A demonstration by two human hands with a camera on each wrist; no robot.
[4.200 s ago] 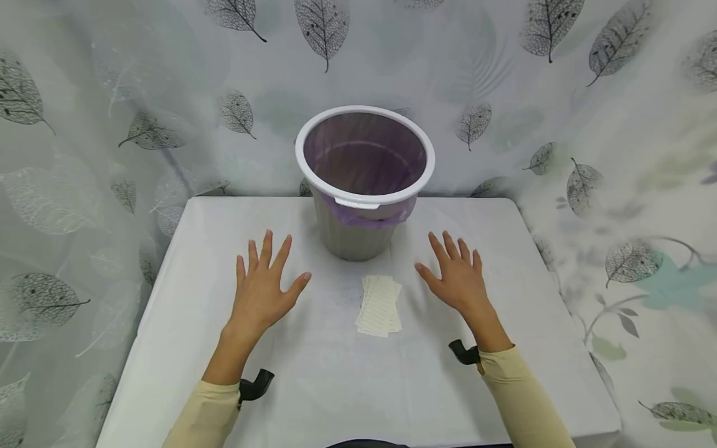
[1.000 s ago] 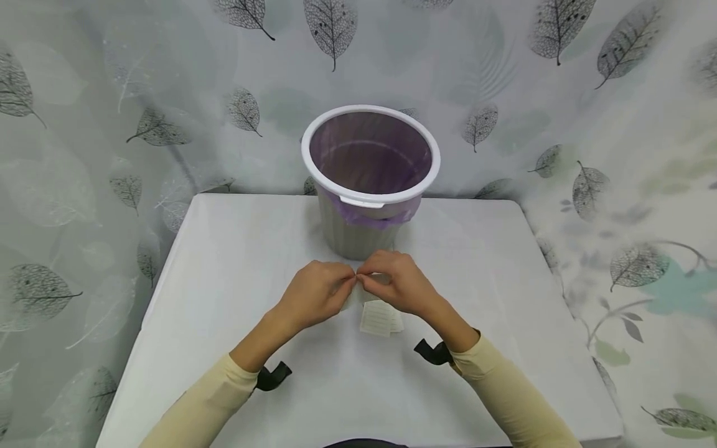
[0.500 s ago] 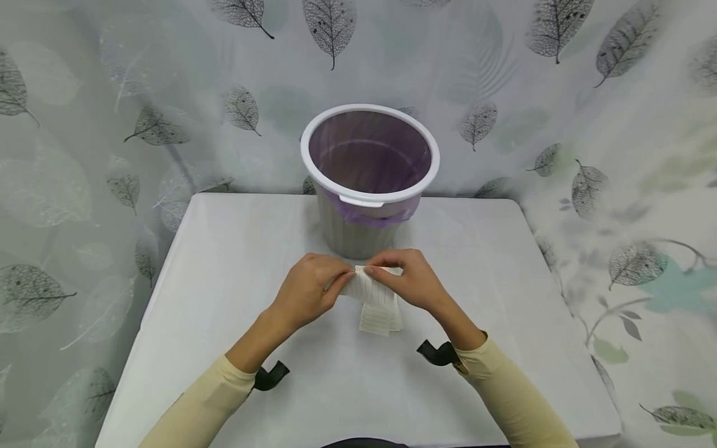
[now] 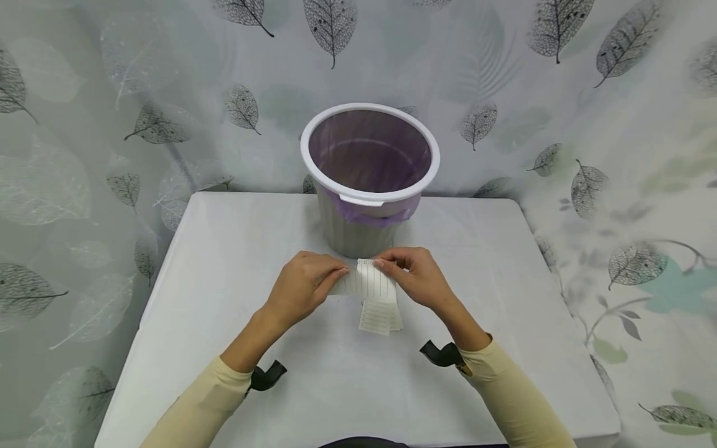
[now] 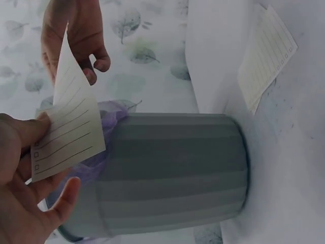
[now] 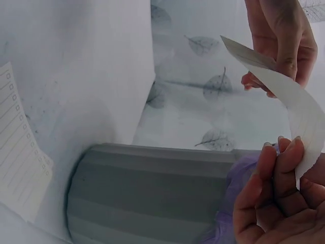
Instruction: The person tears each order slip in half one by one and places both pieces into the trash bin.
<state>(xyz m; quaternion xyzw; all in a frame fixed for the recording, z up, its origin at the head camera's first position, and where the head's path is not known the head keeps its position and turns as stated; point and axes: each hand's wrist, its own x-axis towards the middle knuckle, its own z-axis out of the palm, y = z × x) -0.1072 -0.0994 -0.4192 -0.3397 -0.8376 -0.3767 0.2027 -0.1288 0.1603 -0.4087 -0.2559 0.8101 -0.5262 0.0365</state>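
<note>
A lined paper sheet with small checkboxes along one edge is held up between both hands, in front of the bin. My left hand pinches it at its left part between thumb and fingers. Thumb and fingers of my right hand pinch its upper right part. Its top edge shows a step between the hands in the head view. The sheet looks bent in the left wrist view and curves like a strip in the right wrist view. Below it, several similar sheets lie stacked on the table, partly covered.
A grey bin with a white rim and a purple liner stands just behind the hands. The white-covered table is backed by a leaf-patterned curtain. A dark rounded thing shows at the bottom edge.
Both hands came in from resting apart and now pinch a sheet from the stack. Since half a second ago they have moved slightly apart, and the sheet's right part stands higher.
</note>
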